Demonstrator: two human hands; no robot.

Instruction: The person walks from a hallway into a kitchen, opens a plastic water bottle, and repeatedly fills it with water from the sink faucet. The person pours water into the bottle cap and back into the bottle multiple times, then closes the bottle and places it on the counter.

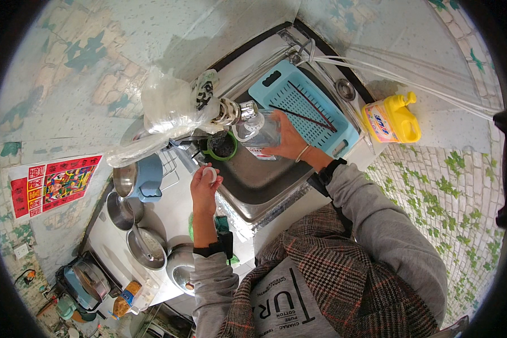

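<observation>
My left hand [203, 197] holds a small round white cap [210, 174] between thumb and fingers, in front of the sink's left rim. Over the stainless-steel sink [253, 186], my right hand [291, 138] grips a clear plastic bottle [271, 129] by its side. The bottle bears a label, and its white neck sits right by the chrome tap outlet [249, 110]; I cannot tell whether water runs. A green cup [235, 147] with a dark scouring pad [221, 145] inside stands in the sink beside the bottle.
A light-blue draining basket [264, 91] with two dark chopsticks [301, 118] spans the sink's right side. Beyond it stands a yellow detergent jug [391, 118]. Plastic bags [169, 101] wrap the tap body. Left are a blue pot [148, 177], metal pans [147, 248] and a steel lid [181, 266].
</observation>
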